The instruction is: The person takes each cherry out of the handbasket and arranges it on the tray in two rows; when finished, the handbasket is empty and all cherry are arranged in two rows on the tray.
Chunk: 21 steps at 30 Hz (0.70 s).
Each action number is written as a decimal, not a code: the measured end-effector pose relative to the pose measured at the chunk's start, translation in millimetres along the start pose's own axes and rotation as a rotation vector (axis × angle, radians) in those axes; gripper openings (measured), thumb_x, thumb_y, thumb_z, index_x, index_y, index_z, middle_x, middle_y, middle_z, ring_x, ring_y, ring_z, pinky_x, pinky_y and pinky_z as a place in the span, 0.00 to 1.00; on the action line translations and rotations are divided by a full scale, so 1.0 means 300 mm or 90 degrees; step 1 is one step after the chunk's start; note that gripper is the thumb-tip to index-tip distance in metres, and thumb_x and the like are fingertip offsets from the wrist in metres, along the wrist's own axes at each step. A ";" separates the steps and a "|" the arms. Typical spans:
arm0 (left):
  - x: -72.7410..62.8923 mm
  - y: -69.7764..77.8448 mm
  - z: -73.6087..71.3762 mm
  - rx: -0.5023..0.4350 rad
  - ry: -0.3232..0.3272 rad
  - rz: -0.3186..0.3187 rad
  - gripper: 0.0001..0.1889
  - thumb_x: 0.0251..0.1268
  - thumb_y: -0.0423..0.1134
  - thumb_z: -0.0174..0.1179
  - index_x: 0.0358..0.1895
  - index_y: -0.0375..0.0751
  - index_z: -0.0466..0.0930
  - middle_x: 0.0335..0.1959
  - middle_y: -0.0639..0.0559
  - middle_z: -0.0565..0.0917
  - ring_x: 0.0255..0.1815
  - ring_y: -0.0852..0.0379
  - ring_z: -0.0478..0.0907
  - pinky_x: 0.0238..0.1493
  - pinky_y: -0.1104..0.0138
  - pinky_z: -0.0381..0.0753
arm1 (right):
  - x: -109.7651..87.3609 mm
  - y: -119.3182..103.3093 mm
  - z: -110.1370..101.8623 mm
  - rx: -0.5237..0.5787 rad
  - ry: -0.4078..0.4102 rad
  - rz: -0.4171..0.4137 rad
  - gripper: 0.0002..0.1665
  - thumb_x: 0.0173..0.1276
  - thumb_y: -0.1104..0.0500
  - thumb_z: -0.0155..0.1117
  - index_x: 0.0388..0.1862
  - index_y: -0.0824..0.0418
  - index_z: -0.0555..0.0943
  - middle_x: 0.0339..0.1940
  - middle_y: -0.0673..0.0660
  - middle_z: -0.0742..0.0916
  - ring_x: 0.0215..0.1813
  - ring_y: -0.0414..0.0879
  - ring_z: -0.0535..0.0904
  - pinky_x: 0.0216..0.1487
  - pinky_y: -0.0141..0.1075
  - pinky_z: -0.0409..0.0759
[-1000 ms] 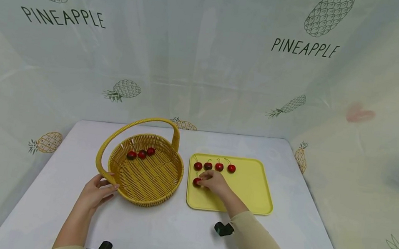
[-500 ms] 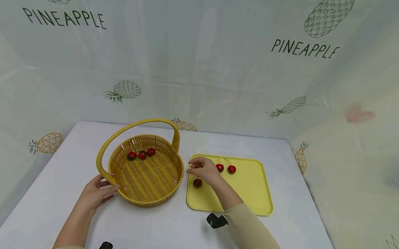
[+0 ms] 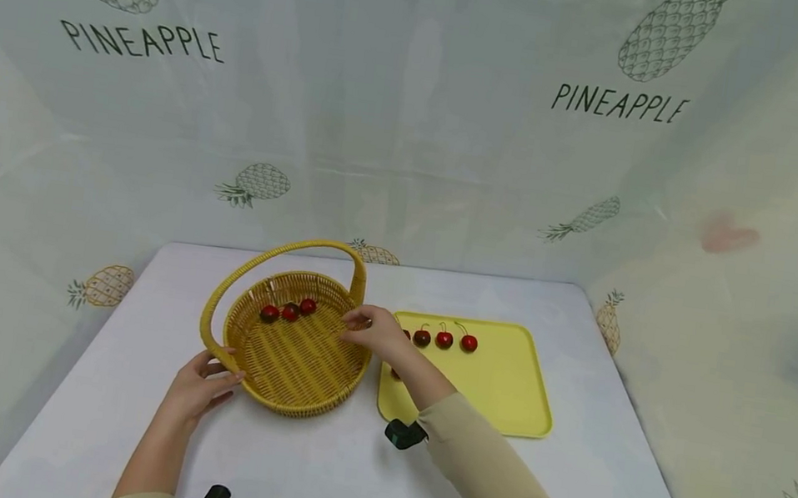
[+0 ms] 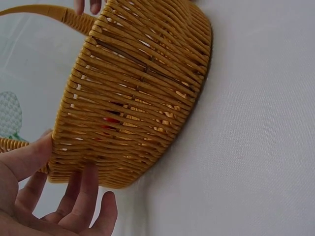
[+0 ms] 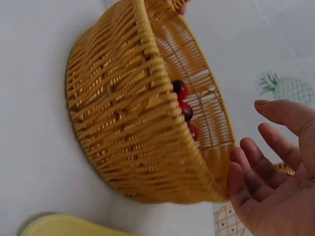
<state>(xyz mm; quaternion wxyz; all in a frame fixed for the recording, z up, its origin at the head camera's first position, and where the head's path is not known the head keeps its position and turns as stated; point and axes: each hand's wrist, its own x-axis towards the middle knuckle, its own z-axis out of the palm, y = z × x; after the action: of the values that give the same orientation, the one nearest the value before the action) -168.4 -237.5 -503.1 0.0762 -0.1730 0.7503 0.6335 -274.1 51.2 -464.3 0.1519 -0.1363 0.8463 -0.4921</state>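
Observation:
My left hand (image 3: 195, 386) grips the rim of the round yellow woven basket (image 3: 294, 353) beside the foot of its arched handle. In the left wrist view the thumb lies over the rim and fingers (image 4: 88, 191) rest against the woven side. Inside, 3 dark red cherries (image 3: 290, 313) sit near the back left wall. My right hand (image 3: 376, 332) hovers over the basket's right rim; in the right wrist view its fingers (image 5: 253, 152) are loosely bent, thumb apart, with nothing between them. Several stemmed cherries (image 3: 443, 340) lie on the yellow tray (image 3: 502, 389), two partly hidden by the right arm.
Basket and tray stand side by side on a white table (image 3: 294, 471). The tall basket handle (image 3: 278, 250) arches over the left and back of the basket. Behind the table hangs a pale curtain (image 3: 399, 131) printed with pineapples.
My right hand has moved left from the lower cherry on the tray, across the tray's left edge, to the basket's right rim. The left hand keeps its grip. The head view has shifted slightly.

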 end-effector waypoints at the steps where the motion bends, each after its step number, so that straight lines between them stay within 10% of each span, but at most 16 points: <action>1: 0.000 -0.002 0.000 0.000 0.000 0.001 0.30 0.65 0.32 0.63 0.68 0.35 0.62 0.59 0.35 0.69 0.43 0.59 0.78 0.58 0.52 0.76 | 0.005 -0.005 0.006 -0.005 -0.004 -0.004 0.18 0.62 0.58 0.72 0.51 0.61 0.83 0.44 0.53 0.83 0.44 0.45 0.76 0.42 0.37 0.78; 21: 0.003 -0.010 0.002 -0.016 0.000 0.009 0.31 0.64 0.32 0.64 0.68 0.34 0.62 0.59 0.35 0.69 0.43 0.58 0.78 0.57 0.51 0.76 | 0.143 -0.074 0.088 -0.033 -0.054 -0.014 0.20 0.64 0.58 0.71 0.54 0.61 0.82 0.50 0.54 0.82 0.50 0.47 0.77 0.46 0.38 0.79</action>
<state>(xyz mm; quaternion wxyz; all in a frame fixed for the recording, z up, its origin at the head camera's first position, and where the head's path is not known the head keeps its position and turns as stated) -168.2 -237.5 -506.3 0.0695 -0.1688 0.7434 0.6435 -301.2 3.2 -462.5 0.1787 -0.1699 0.8499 -0.4657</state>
